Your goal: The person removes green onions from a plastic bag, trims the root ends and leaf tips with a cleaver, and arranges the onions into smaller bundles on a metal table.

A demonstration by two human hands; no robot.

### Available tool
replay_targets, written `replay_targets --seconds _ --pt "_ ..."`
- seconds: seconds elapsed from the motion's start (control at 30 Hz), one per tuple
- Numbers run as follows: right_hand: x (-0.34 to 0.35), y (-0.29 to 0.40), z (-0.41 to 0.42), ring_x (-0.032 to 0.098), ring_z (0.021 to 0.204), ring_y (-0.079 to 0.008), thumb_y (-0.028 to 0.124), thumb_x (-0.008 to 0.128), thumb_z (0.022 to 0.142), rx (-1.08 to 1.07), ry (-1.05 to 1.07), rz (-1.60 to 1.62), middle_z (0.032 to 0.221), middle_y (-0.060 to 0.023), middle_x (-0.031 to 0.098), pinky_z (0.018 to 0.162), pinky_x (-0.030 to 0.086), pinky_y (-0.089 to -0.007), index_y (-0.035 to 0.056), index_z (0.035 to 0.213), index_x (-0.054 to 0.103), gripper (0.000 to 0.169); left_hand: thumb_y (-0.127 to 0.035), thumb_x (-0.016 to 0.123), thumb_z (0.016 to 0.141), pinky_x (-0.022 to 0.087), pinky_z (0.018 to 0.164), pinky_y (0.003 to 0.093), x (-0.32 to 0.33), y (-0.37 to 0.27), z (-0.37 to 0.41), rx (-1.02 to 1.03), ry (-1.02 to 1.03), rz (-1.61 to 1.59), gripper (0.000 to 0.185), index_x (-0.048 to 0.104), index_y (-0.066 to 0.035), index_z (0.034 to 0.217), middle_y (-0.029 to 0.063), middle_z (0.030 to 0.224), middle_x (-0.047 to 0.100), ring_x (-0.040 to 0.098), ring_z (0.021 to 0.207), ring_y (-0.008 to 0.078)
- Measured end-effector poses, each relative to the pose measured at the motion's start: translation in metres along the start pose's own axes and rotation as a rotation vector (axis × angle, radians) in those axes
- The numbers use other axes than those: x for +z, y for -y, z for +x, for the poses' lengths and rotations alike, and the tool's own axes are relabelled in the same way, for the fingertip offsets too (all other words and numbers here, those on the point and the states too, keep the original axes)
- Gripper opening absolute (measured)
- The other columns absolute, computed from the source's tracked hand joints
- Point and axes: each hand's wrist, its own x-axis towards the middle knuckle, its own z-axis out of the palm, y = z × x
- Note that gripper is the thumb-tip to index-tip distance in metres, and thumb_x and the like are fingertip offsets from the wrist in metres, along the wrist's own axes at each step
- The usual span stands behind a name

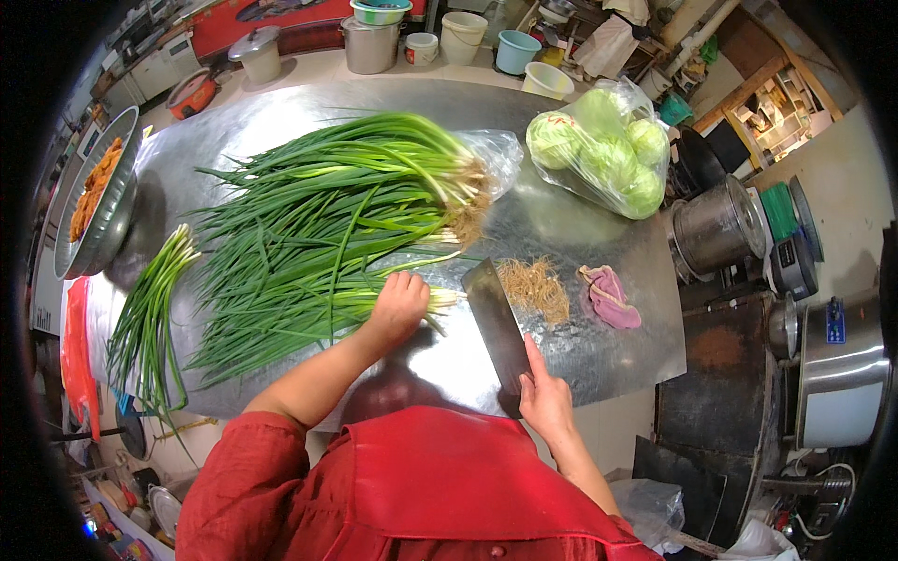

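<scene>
A large heap of green onions [302, 217] lies across the metal table, its rooty ends to the right. My left hand [401, 301] is closed on the white stalks of the lowest bunch. In my right hand [544, 393] is a cleaver [494, 322], its wide blade just right of that bunch's white ends. Cut-off roots [537, 287] are piled right of the blade, and a pink cloth [609, 298] lies beyond them. A separate bunch of green onions [151, 308] rests at the left, its leaves hanging over the table's near edge.
A metal bowl [102, 203] with orange-brown food stands at the table's left edge. A clear plastic bag of cabbages [607, 151] sits at the back right, and another plastic bag [499, 158] lies behind the onion roots. Pots and a dark stove [712, 372] flank the table's right side.
</scene>
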Motion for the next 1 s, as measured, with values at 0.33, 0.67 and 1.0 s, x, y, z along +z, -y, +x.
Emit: replay_targets --seconds 0.33,0.67,1.0 --pt "0.006 0.006 0.013 0.057 0.062 -0.0412 0.007 0.052 0.080 0.019 0.073 0.081 0.063 -0.0231 0.057 0.059 0.044 -0.0484 0.0228 0.138 0.018 0.069 -0.009 0.051 0.066 0.039 0.069 0.0328 -0.005 0.002 0.002 0.000 0.120 -0.077 0.012 0.053 -0.003 0.077 0.0105 0.078 0.049 0.047 0.076 0.0244" --pt "0.001 -0.015 0.016 0.058 0.061 -0.0408 0.008 0.052 0.081 0.064 -0.045 -0.026 0.061 -0.0214 0.058 0.061 0.045 -0.0487 0.0241 0.139 0.017 0.070 -0.005 0.048 0.070 0.042 0.077 0.0336 0.005 0.002 0.007 -0.089 0.111 -0.100 0.027 0.052 0.003 0.095 0.0130 0.098 0.052 0.045 0.086 0.0276" --pt "-0.001 -0.004 0.011 0.056 0.059 -0.0404 0.006 0.053 0.080 -0.055 -0.028 0.009 0.060 -0.0206 0.056 0.056 0.044 -0.0472 0.0245 0.137 0.023 0.067 -0.006 0.051 0.064 0.040 0.065 0.0322 -0.001 0.002 0.002 0.022 0.012 -0.167 0.013 0.056 0.001 0.075 0.0106 0.079 0.048 0.045 0.077 0.0260"
